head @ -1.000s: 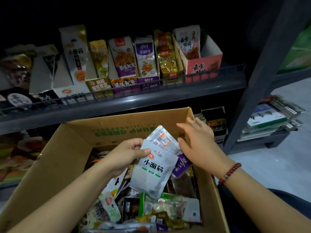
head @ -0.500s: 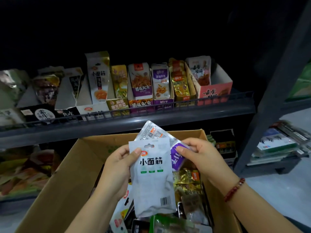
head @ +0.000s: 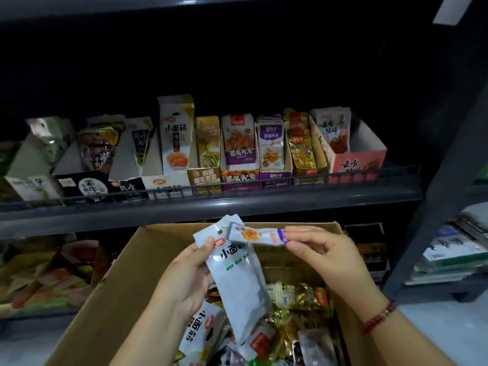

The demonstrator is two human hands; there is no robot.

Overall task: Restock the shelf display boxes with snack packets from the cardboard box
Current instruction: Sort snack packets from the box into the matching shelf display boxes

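Brown cardboard box (head: 111, 299) stands open below the shelf (head: 211, 204), and many snack packets lie loose inside it. Above the box, the left hand (head: 184, 281) holds a white packet (head: 237, 281) with black characters; the thumb presses on its front near the top and the fingers are curled behind it. The packet hangs tilted, with its lower end over the loose packets. The right hand (head: 327, 257) pinches a smaller packet (head: 258, 235) with a purple end between the thumb and the fingers. This small packet lies almost level and its left end touches the top of the white packet. On the shelf, behind a low wire rail (head: 303, 179), a row of display boxes (head: 356, 162) stands side by side, each with upright packets inside. A red bead bracelet (head: 380, 317) sits on the right wrist.
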